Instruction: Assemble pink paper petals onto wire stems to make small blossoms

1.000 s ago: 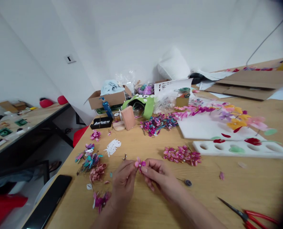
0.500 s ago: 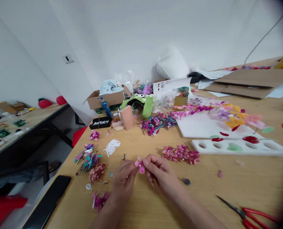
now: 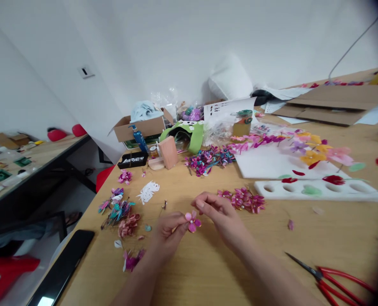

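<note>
Pink-and-magenta artificial flower (image 3: 193, 222), pinched over the worktop (image 3: 189, 272) between the fingers (image 3: 180, 230) of the left hand (image 3: 167, 234), likely light and easily bent, so best gripped behind the petals (image 3: 191, 228), with fingers of the right hand (image 3: 219, 210) curled just beside, contents impossible to tell.

I have one small artificial flower (image 3: 193, 221) pinched at its left edge between the thumb and forefinger of my left hand (image 3: 168, 234), held up over the bare wooden tabletop (image 3: 189, 276). Its petals are spread open around a pale, bead-like centre, and its face is turned up toward me. The petals at the upper left are a lighter pink; those to the right and at the bottom are deeper magenta, and the lowest has a thin golden edge. I cannot make out its stem. My right hand (image 3: 219, 212) is just beside it, fingers curled, with a slight gap between.
</note>
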The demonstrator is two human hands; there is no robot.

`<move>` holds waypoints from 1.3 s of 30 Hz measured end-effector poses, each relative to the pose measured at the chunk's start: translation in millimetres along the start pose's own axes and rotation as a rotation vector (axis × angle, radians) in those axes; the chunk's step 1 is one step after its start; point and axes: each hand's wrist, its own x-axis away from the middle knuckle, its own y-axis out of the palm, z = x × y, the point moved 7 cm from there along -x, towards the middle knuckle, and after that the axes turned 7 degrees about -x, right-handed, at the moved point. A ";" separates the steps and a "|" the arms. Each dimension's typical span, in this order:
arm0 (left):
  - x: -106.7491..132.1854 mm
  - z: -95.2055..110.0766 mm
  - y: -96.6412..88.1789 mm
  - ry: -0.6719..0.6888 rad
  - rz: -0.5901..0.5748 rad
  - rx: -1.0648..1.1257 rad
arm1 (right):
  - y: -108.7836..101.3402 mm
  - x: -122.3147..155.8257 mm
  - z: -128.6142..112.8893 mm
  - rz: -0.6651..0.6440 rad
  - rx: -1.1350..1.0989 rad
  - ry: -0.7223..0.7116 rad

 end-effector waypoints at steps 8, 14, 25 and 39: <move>1.0 -10.6 13.8 -0.115 -0.206 0.197 | 7.6 2.0 5.3 -0.251 0.001 0.159; 1.7 -14.6 13.4 -0.154 -0.229 0.183 | 13.7 5.4 12.4 -0.354 -0.008 0.225; 7.3 -18.3 18.2 -0.170 -0.349 0.203 | 16.0 9.8 20.5 -0.449 -0.012 0.314; 8.7 -15.0 20.3 -0.191 -0.432 0.257 | 19.6 14.3 18.2 -0.530 -0.009 0.359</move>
